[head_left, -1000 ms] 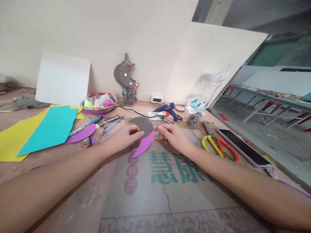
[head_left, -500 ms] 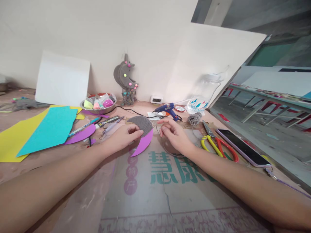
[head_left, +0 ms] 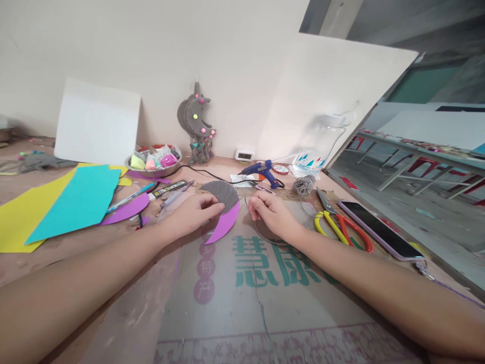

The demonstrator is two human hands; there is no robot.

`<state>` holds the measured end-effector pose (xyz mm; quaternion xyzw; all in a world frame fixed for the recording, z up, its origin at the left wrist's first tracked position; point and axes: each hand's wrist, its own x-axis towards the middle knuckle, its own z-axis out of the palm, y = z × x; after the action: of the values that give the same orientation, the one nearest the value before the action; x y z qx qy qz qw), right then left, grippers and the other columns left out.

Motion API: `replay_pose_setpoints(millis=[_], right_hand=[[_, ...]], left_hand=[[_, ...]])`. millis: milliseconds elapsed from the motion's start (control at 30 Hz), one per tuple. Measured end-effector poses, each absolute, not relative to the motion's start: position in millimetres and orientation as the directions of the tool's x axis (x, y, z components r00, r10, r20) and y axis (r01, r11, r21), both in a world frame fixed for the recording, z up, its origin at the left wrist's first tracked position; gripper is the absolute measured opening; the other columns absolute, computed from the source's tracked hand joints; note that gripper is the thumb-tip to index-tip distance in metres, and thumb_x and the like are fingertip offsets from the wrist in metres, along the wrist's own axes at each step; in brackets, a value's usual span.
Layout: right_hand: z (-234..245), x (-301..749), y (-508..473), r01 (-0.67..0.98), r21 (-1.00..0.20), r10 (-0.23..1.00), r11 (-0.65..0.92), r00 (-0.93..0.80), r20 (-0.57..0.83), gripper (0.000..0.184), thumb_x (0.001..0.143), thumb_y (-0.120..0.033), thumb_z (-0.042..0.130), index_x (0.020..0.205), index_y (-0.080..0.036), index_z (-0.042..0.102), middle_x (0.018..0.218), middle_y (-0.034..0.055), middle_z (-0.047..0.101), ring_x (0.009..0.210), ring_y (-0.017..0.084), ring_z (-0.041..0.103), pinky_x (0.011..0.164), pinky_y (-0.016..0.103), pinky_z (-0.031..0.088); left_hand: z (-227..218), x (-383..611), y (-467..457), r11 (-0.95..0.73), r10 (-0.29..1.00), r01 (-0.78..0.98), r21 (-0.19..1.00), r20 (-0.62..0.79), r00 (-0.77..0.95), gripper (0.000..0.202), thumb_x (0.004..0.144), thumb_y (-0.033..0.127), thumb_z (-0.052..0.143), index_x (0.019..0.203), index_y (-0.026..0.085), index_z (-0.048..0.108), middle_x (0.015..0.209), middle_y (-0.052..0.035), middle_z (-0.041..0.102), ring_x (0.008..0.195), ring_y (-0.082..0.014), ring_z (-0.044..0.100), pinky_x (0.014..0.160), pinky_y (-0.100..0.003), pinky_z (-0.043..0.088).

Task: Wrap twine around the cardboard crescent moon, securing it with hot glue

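Because the purple paper crescent [head_left: 226, 223] is only partly covered by its grey yarn winding [head_left: 221, 193], the left hand [head_left: 193, 212] matters most: its thumb and fingers are pinched on the crescent's left side, over the wound part, and if that grip eased, the turns could, I judge, slacken or slip along the taper. Pressed too hard, the thin crescent might bend. It lies between the two hands, over the printed sheet [head_left: 217, 323]; whether it touches that, I cannot tell. The right hand [head_left: 270, 211], just beside it, is curled nearly closed and seems to have a thin grey strand [head_left: 246, 201] caught, though the contact is too small to see surely. Slack there could make turns overlap. Farther right, the grey yarn ball [head_left: 303, 185] sits near the scissors [head_left: 335, 227], which could snag a stray strand.

As for writing, purple circles on the sheet carry "特" and "产", with another circle above mostly covered; large green "慧康" follows, a forearm [head_left: 352, 263] hiding the rest. The digital clock's [head_left: 244, 155] digits cannot be read; the plastic bottle [head_left: 318, 146] shows "ASSIC LOO", presumably "CLASSIC LOOK".
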<state>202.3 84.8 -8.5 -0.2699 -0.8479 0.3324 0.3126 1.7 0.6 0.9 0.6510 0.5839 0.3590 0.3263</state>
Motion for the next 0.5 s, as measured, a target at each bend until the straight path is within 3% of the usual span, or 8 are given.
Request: replay_pose_setpoints(millis=[100,267,333,433,500], right_hand=[[-9.6,202.4,83.5,0.314,-0.678,0.653,0.664,-0.686,0.321,0.032,0.088,-0.033,0.043,0.062,-0.017,0.052,0.057,-0.0018,0.051,0.056,0.011,0.047,0.057,0.024,0.036],[-10.1,199.3,80.9,0.261,-0.736,0.620,0.624,-0.738,0.264,0.021,0.085,-0.032,0.049,0.087,-0.017,0.063,0.069,-0.0013,0.057,0.061,0.010,0.050,0.059,0.023,0.039],[-8.8,198.6,78.7,0.260,-0.736,0.616,0.625,-0.744,0.260,0.021,0.084,-0.033,0.050,0.080,-0.017,0.063,0.065,-0.0018,0.056,0.059,0.010,0.049,0.057,0.022,0.039],[-7.8,199.4,76.1,0.279,-0.702,0.646,0.655,-0.688,0.330,0.022,0.083,-0.031,0.051,0.069,-0.016,0.060,0.059,-0.0023,0.054,0.055,0.009,0.046,0.053,0.021,0.037],[-8.7,201.1,75.9,0.266,-0.679,0.669,0.684,-0.599,0.440,0.020,0.084,-0.030,0.050,0.071,-0.017,0.058,0.059,-0.0025,0.053,0.055,0.009,0.046,0.054,0.021,0.038]], left_hand=[[0.1,-0.3,2.5,-0.124,0.992,0.499,0.858,0.111,0.056,0.033,0.081,0.043,0.045,0.062,0.017,0.050,0.059,0.0009,0.052,0.055,-0.0109,0.050,0.053,-0.022,0.040],[-3.5,-1.8,4.2,-0.157,0.987,0.476,0.866,0.144,0.065,0.034,0.081,0.045,0.045,0.066,0.016,0.052,0.060,0.0018,0.051,0.057,-0.0101,0.048,0.055,-0.021,0.038],[-4.8,-1.6,4.0,-0.164,0.986,0.496,0.853,0.139,0.087,0.034,0.081,0.046,0.046,0.066,0.016,0.053,0.061,0.0019,0.051,0.056,-0.0102,0.048,0.054,-0.021,0.038],[-8.0,-2.5,4.9,-0.157,0.986,0.473,0.867,0.113,0.120,0.035,0.081,0.048,0.046,0.068,0.016,0.055,0.065,0.0015,0.053,0.056,-0.0100,0.048,0.052,-0.021,0.038],[-10.6,-4.0,6.3,-0.162,0.984,0.439,0.884,0.115,0.133,0.037,0.082,0.050,0.044,0.068,0.016,0.054,0.067,0.0010,0.054,0.057,-0.0096,0.047,0.054,-0.021,0.038]])
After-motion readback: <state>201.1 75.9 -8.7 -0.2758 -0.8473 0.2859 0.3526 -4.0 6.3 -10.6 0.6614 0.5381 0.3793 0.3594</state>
